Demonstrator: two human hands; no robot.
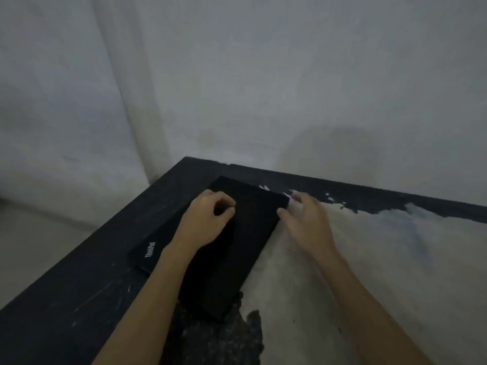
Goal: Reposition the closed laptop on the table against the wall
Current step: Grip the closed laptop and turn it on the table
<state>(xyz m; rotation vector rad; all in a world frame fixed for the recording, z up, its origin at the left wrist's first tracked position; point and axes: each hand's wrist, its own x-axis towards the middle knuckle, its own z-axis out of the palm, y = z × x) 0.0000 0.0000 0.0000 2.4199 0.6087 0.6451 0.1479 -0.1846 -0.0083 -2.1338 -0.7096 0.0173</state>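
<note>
Hands: left hand (pixel 208 217) is resting on the lid of the closed laptop (pixel 232 248), fingers curled loosely toward the palm and gripping nothing; right hand (pixel 307 222) is lying spread and wide at the laptop's right far corner, thumb touching the edge, fingers blurred.
Laptop place: it is lying flat on the counter (pixel 79 299), near the far left corner, its long side running from near to far, its far end sitting close to the wall (pixel 290 88) but seemingly just apart from it.
Slip risk: the left hand is only pressing from above, so the lid may be sliding out from under it if the push grows uneven.
Twist risk: one hand on top and one at a corner are likely turning the laptop rather than moving it straight, leaving it skewed to the wall.
Surface risk: the counter's peeling, patchy coating on the right is probably catching or scratching the laptop's underside.
Edge risk: the counter's left edge is lying near the laptop; a leftward shove could be carrying it over.
Wall risk: a hard push could be knocking the far end into the wall.
</note>
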